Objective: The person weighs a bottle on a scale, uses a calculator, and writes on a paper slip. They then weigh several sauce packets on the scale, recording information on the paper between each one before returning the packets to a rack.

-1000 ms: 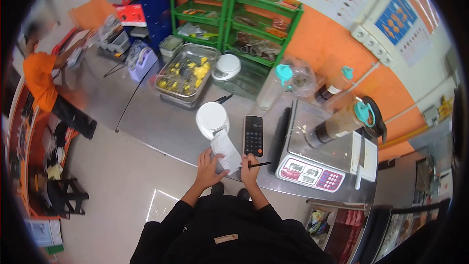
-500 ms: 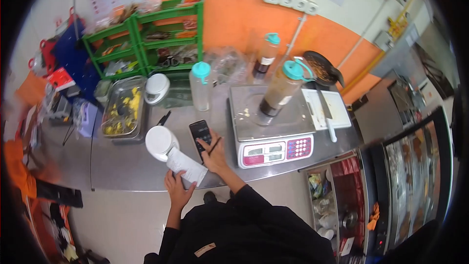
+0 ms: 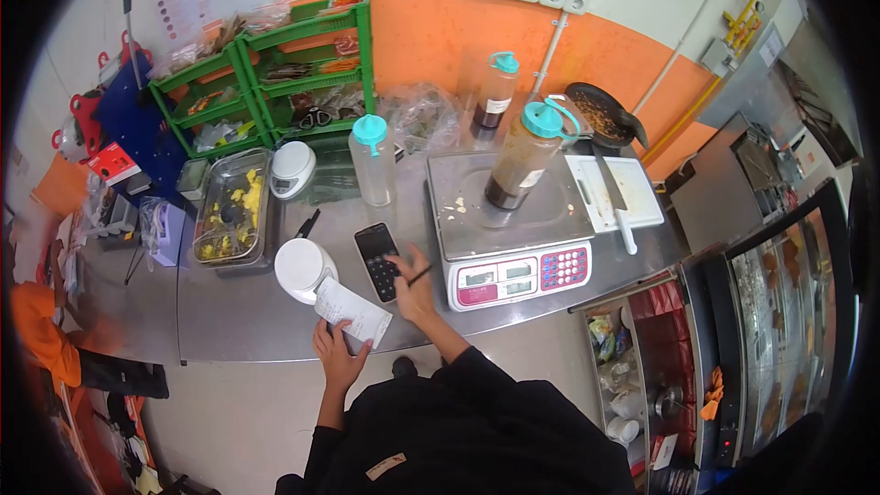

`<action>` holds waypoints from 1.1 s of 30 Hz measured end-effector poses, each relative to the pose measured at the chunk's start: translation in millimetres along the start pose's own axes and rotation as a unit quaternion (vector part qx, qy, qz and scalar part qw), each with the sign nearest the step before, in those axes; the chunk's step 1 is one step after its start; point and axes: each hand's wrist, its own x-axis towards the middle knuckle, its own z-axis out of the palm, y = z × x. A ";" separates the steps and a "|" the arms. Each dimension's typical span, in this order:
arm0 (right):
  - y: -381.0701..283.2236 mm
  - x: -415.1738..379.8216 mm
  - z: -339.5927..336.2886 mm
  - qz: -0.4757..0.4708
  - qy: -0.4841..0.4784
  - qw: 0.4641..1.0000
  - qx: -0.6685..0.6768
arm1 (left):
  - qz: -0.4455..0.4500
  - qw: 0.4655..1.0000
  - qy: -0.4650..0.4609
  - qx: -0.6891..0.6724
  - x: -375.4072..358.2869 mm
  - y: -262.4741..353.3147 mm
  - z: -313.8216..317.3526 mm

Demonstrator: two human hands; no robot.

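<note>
A white paper slip with handwriting lies tilted near the counter's front edge. My left hand grips its lower end, with the thumb on one side and the fingers on the other. To its right is a black phone showing a calculator-like keypad. My right hand holds a dark pen while a fingertip reaches to the right side of the screen. Against the upper end of the slip stands a round white kitchen scale. A dark marker-like object lies behind it.
A large weighing scale stands right, carrying a sauce bottle. Beyond it are a knife on a white cutting board and a pan. Left are a tray of yellow food and green racks. An orange-clothed person stands far left.
My right hand has shifted a little right and lower across the phone, uncovering more of its keypad. The left hand stays on the slip. The head view has moved slightly.
</note>
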 end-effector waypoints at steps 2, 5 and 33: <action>6.3 -9.5 -4.9 0.021 0.019 0.999 0.038 | 0.001 1.000 0.005 0.001 0.1 0.6 -0.9; 8.4 -16.5 -11.6 0.020 -0.003 1.000 0.018 | 0.003 1.000 0.006 0.001 0.6 3.1 -3.4; -4.5 0.7 -6.7 -0.073 -0.032 0.993 -0.087 | 0.008 1.000 0.014 -0.003 0.8 3.0 -3.1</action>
